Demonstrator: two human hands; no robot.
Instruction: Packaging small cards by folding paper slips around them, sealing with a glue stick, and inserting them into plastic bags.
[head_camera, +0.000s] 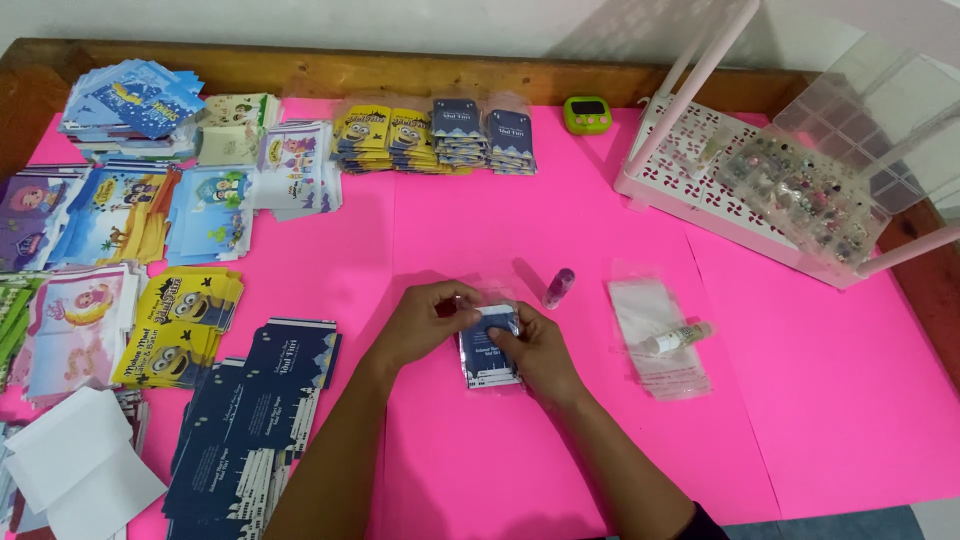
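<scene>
While both hands meet at the middle of the pink-covered desk (820, 400), they share one small dark blue packet (488, 352) in a clear sleeve, which lies flat on the pink sheet just in front of the person. The left hand (425, 322) pinches the packet's far left corner with thumb and fingers closed on the clear flap, and the right hand (535, 350) presses down over its right side, thumb near the white strip at the top, so the packet looks pinned for the flap to be handled with some control. Its long axis runs near to far, tilted slightly; the flap end points to the far side, the printed bottom edge toward the person. Just beyond the right hand, to the right, a small purple bottle (558, 288) stands close by, and farther right lies a stack of clear sleeves (655, 345) with a white tube (678, 337) resting on it, both within easy reach. Piles of printed envelopes (180, 320) crowd the left side, sorted by design, and a white rack (700, 190) sits at the far right
</scene>
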